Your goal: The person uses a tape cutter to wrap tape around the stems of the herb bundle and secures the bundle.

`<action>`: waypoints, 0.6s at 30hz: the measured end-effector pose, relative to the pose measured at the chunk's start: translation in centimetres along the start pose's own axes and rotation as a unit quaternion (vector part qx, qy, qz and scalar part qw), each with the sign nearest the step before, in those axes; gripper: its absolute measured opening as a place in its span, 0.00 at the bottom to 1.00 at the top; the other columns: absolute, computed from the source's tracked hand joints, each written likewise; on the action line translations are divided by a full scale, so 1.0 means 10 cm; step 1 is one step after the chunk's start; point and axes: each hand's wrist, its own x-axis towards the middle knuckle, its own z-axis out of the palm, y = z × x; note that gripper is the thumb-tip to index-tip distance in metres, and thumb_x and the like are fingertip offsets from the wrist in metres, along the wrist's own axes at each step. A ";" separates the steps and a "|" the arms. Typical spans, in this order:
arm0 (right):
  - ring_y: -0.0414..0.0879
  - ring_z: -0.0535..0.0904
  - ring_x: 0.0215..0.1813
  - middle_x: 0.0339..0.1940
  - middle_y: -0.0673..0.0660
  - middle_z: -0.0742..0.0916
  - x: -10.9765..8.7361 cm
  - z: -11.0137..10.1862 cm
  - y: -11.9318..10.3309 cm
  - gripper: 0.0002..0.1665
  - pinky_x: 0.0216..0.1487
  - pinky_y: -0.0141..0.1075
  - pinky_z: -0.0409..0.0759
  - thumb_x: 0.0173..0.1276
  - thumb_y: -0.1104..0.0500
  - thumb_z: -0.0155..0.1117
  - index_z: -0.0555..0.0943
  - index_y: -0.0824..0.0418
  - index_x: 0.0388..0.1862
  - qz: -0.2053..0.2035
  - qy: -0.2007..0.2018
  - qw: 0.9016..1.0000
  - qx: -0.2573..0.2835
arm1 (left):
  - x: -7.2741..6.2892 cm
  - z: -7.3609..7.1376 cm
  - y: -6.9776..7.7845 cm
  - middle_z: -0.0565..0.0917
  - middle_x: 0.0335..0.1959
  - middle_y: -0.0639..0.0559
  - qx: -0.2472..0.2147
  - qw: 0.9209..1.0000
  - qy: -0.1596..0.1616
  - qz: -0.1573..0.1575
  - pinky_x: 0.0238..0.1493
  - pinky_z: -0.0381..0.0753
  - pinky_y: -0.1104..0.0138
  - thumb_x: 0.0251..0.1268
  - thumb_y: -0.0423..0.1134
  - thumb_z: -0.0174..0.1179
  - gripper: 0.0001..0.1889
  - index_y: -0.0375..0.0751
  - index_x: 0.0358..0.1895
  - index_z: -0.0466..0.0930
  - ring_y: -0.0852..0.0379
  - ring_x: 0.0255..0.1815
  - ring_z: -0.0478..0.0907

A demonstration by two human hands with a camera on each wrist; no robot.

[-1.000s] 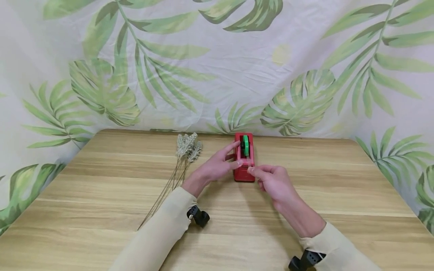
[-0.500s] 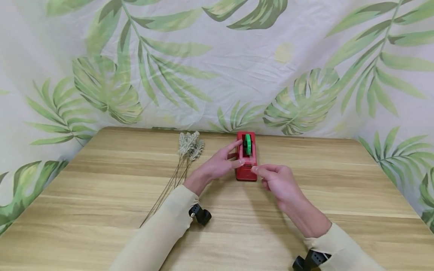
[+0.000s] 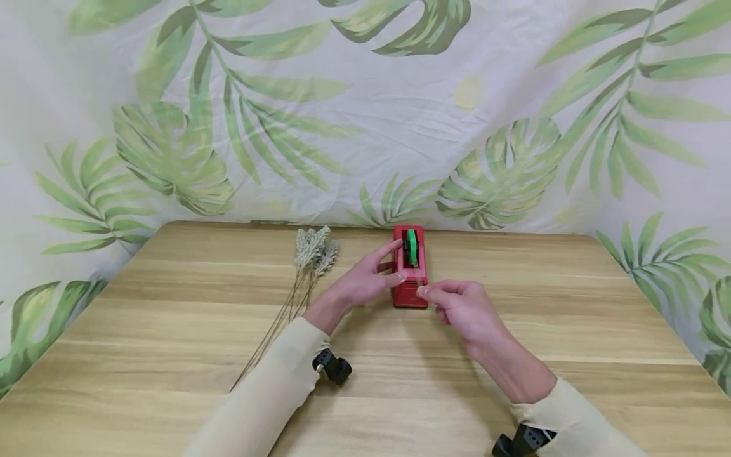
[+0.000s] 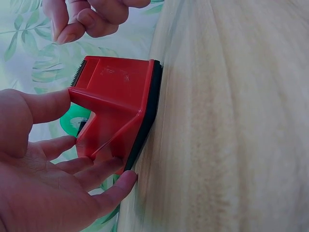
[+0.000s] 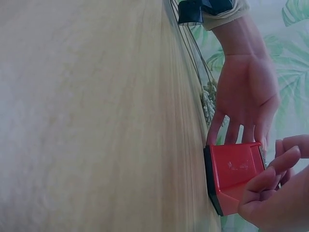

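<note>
A red tape dispenser [image 3: 408,294] with a black base and a green tape roll [image 3: 412,247] stands near the table's back edge. My left hand [image 3: 365,279] lies along its left side; in the left wrist view the fingers [image 4: 99,174] extend against the red wall, with the thumb [image 4: 48,105] at the front edge beside the toothed blade [image 4: 77,73]. My right hand [image 3: 465,308] is at the dispenser's front right. Its thumb and forefinger pinch the end of a clear tape strip [image 3: 419,280], which is faint and hard to see.
Several dried flower stems with pale grey heads [image 3: 311,246] lie on the wooden table [image 3: 171,330], left of the dispenser and beside my left forearm. A leaf-patterned cloth [image 3: 400,127] hangs right behind the table's back edge.
The head view shifts slightly. Both hands stay at the dispenser in nearly the same pose; the right fingertips sit a touch closer to me.
</note>
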 end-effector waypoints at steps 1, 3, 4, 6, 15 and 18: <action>0.44 0.69 0.32 0.36 0.50 0.81 0.00 0.00 0.00 0.18 0.44 0.38 0.69 0.76 0.57 0.68 0.87 0.71 0.53 -0.001 0.000 1.000 0.000 | 0.00 0.00 0.00 0.54 0.88 0.43 -0.002 1.000 0.000 0.001 0.80 0.69 0.45 0.80 0.36 0.60 0.39 0.55 0.87 0.52 0.39 0.86 0.60; 0.44 0.69 0.32 0.36 0.50 0.81 -0.01 0.00 0.01 0.18 0.45 0.38 0.68 0.76 0.57 0.68 0.87 0.71 0.53 -0.002 0.001 1.000 0.002 | -0.01 0.01 0.01 0.54 0.88 0.43 -0.007 1.000 -0.002 -0.003 0.79 0.69 0.45 0.80 0.36 0.60 0.40 0.56 0.87 0.52 0.40 0.86 0.59; 0.44 0.70 0.32 0.36 0.50 0.81 -0.01 0.01 0.01 0.17 0.44 0.38 0.69 0.76 0.57 0.67 0.87 0.71 0.53 -0.001 0.001 1.000 0.003 | -0.01 0.00 0.01 0.53 0.89 0.43 -0.007 1.000 -0.001 -0.003 0.80 0.69 0.45 0.80 0.36 0.60 0.40 0.56 0.87 0.52 0.40 0.86 0.59; 0.44 0.70 0.33 0.37 0.49 0.81 -0.01 0.02 0.01 0.17 0.43 0.37 0.70 0.76 0.58 0.67 0.87 0.71 0.52 -0.001 0.000 1.000 0.005 | -0.02 -0.01 0.00 0.53 0.89 0.44 -0.011 1.000 0.000 -0.006 0.80 0.69 0.45 0.79 0.36 0.60 0.40 0.56 0.87 0.52 0.40 0.86 0.58; 0.44 0.70 0.32 0.35 0.50 0.81 -0.03 0.00 0.02 0.15 0.41 0.35 0.69 0.76 0.59 0.66 0.87 0.70 0.51 -0.004 -0.008 1.000 0.001 | -0.01 -0.01 -0.01 0.56 0.87 0.40 -0.008 1.000 -0.003 0.002 0.81 0.67 0.46 0.79 0.35 0.60 0.40 0.54 0.87 0.52 0.39 0.86 0.58; 0.43 0.70 0.32 0.34 0.49 0.81 -0.03 -0.01 0.04 0.15 0.40 0.35 0.69 0.75 0.59 0.66 0.87 0.70 0.50 -0.007 -0.010 1.000 0.001 | -0.01 0.00 -0.01 0.55 0.88 0.41 -0.006 1.000 -0.004 -0.003 0.81 0.67 0.45 0.79 0.36 0.60 0.40 0.55 0.87 0.52 0.39 0.87 0.58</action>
